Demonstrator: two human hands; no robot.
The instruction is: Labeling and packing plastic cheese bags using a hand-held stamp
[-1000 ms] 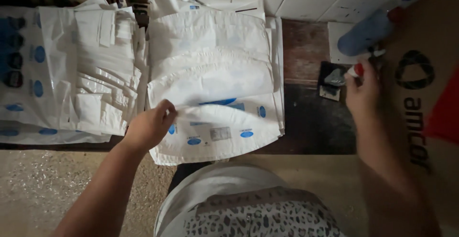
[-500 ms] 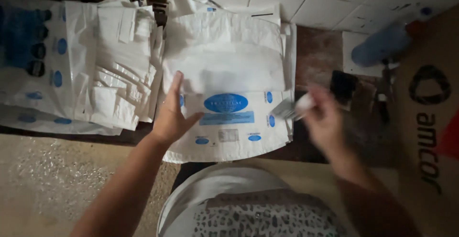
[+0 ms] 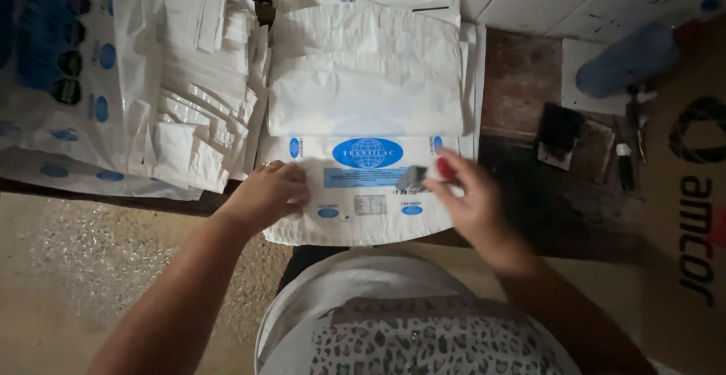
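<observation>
A dark wooden table (image 3: 522, 80) carries a stack of white plastic bags with blue oval printing (image 3: 367, 80) in front of me, and a fanned pile of similar white bags (image 3: 189, 88) lies to its left. A brown cardboard box (image 3: 684, 216) stands at the right. My left hand (image 3: 265, 193) presses flat, fingers spread, on the top bag's near left edge. My right hand (image 3: 469, 197) pinches a small grey object (image 3: 412, 179) over the bag's near right part.

Bare forearms, red nails (one ring)
</observation>
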